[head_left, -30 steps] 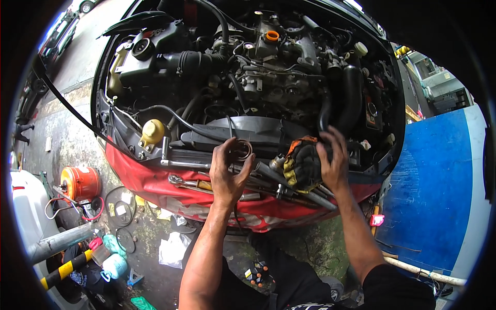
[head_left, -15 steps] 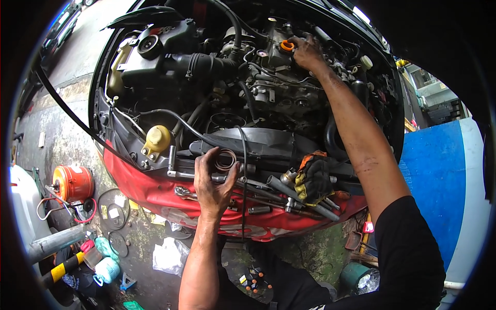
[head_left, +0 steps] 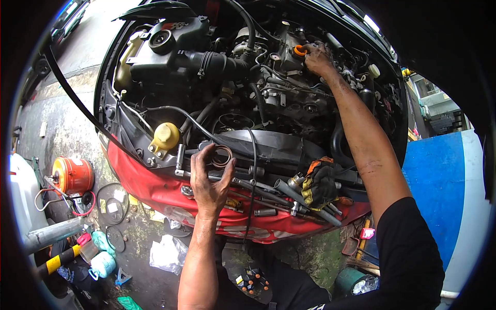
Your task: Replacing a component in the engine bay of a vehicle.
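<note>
My left hand [head_left: 207, 183] is raised over the front of an open engine bay, thumb and fingers closed round a brown ring-shaped seal [head_left: 221, 165]. The seal stands tilted, with its round opening showing. Reaching far over the engine [head_left: 289, 98], my right hand [head_left: 321, 61] has its fingertips on the edge of an orange oil filler cap [head_left: 299, 50], which sits on top of the engine. Part of its grip is hidden behind the knuckles. Below the left hand, a ratchet handle and sockets [head_left: 265, 212] lie on a red cover [head_left: 155, 191].
Black-and-yellow work gloves [head_left: 319, 186] rest beside grey pipes [head_left: 305, 201] on the front edge. A thin black hose [head_left: 252, 175] hangs down over the cover. A yellow reservoir [head_left: 166, 135] stands at the left. On the floor are an orange drum [head_left: 72, 175] and a white plastic bag [head_left: 168, 253].
The whole view has shifted slightly, so the engine sits further right in it. My left hand still holds the seal, and my right hand stays at the orange cap.
</note>
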Demonstrator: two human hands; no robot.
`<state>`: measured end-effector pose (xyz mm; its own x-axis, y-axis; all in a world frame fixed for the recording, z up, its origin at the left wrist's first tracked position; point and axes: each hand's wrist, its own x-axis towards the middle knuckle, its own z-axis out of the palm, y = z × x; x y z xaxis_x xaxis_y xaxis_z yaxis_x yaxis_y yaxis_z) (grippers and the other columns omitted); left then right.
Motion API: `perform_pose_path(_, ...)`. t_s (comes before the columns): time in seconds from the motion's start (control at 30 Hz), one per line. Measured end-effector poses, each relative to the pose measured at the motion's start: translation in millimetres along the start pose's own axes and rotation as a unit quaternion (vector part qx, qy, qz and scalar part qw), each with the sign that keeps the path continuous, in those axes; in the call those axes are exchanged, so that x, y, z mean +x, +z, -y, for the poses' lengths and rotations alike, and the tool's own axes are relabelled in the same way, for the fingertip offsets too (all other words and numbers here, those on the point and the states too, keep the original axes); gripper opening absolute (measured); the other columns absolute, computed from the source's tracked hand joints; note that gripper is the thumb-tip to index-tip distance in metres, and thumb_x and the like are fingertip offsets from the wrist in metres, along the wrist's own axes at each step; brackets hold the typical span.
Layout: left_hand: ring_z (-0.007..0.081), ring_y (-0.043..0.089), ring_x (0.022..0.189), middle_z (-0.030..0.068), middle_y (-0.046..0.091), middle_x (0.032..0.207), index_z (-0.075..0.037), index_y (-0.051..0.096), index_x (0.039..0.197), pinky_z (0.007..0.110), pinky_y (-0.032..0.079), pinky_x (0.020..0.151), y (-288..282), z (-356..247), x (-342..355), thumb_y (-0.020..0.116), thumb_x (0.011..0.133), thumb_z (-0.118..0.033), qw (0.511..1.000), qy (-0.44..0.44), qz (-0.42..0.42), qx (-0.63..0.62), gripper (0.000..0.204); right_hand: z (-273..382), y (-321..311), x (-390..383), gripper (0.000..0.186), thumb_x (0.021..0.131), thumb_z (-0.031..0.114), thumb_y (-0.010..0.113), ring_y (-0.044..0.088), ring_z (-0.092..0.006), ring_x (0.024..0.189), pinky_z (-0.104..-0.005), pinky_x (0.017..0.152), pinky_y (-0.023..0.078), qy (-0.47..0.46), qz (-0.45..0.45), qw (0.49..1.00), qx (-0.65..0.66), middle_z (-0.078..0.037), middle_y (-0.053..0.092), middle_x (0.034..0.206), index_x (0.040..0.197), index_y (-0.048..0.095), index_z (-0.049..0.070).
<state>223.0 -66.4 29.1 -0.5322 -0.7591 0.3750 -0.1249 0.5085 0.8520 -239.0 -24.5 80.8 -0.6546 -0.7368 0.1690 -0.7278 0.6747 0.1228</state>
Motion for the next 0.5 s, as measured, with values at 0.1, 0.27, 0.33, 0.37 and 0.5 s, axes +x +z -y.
perform_pose_path(0.1, 0.0196, 0.067, 0.095, 0.0108, 0.064, 0.11, 0.0, 0.059, 0.125, 0.03, 0.054, 0.085, -5, 2, 0, 0.079, 0.082, -0.009, 1.0, 0.011, -0.018, 0.003, 0.048, -1, 0, -2, 0.047, 0.088, 0.026, 0.057, 0.036, -0.0386, 0.141, -0.0524, 0.117, 0.027, -0.005, -0.037, 0.997, 0.069, -0.022, 0.046, 0.145, 0.135, 0.057, 0.027)
perform_pose_path(0.27, 0.0166, 0.067, 0.1, 0.013, 0.068, 0.119, -0.001, 0.056, 0.133, 0.031, 0.054, 0.088, -17, -2, -5, 0.077, 0.085, -0.009, 0.996, -0.08, -0.022, -0.041, 0.053, -29, 18, 8, 0.059, 0.09, 0.032, 0.055, 0.036, -0.0454, 0.14, -0.0542, 0.116, 0.029, -0.017, -0.059, 0.998, -0.029, -0.025, 0.039, 0.15, 0.148, 0.044, 0.029)
perform_pose_path(0.33, 0.0225, 0.069, 0.103, 0.0149, 0.068, 0.119, -0.001, 0.052, 0.136, 0.033, 0.055, 0.088, -13, 0, -7, 0.079, 0.084, -0.011, 0.996, -0.05, -0.055, -0.056, 0.059, -45, 17, 5, 0.069, 0.09, 0.031, 0.056, 0.035, -0.048, 0.139, -0.0544, 0.116, 0.029, -0.042, -0.144, 0.989, 0.001, -0.031, 0.035, 0.151, 0.155, 0.031, 0.027)
perform_pose_path(0.37, 0.021, 0.068, 0.106, 0.0144, 0.068, 0.12, -0.001, 0.049, 0.139, 0.032, 0.054, 0.092, -13, 4, -9, 0.078, 0.085, -0.01, 0.994, -0.063, -0.052, -0.069, 0.062, -40, 29, -3, 0.073, 0.09, 0.029, 0.058, 0.036, -0.0486, 0.139, -0.0534, 0.116, 0.03, -0.03, -0.149, 0.987, 0.045, -0.033, 0.034, 0.151, 0.156, 0.027, 0.025)
perform_pose_path(0.5, 0.0196, 0.067, 0.11, 0.0132, 0.068, 0.121, -0.001, 0.051, 0.133, 0.032, 0.053, 0.095, -27, 7, -12, 0.079, 0.084, -0.011, 0.991, -0.08, -0.062, -0.088, 0.057, -13, -5, -8, 0.078, 0.09, 0.022, 0.062, 0.041, -0.0478, 0.135, -0.0502, 0.114, 0.035, -0.056, -0.238, 0.959, 0.143, -0.033, 0.035, 0.15, 0.158, 0.023, 0.021)
